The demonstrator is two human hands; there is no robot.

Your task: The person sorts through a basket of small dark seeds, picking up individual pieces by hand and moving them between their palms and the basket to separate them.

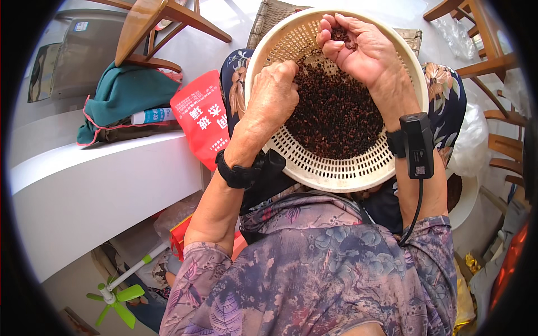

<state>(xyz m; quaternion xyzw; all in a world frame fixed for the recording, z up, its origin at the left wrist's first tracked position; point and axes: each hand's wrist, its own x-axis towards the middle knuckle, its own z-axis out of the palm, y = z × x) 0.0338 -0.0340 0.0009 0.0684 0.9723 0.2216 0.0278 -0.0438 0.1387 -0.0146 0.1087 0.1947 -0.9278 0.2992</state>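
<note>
A round cream plastic colander (336, 182) rests on my lap. In it lies a heap of small dark red husks and black seeds (336, 117), which look like dried Sichuan peppercorns. My right hand (365, 52), palm up over the far right of the colander, is cupped around a small portion of reddish husks (342, 38). Over the left part of the colander is my left hand (275, 90), back upward with its fingers curled in. Its fingertips are hidden, so whether anything is pinched there does not show.
A red bag with printed writing (204, 119) touches my left knee. Beside it is a white ledge (109, 168) with a teal cloth (130, 94) and a tube (153, 115). Wooden chairs (168, 25) stand around. A white tub (466, 206) and plastic bag (468, 140) sit at right.
</note>
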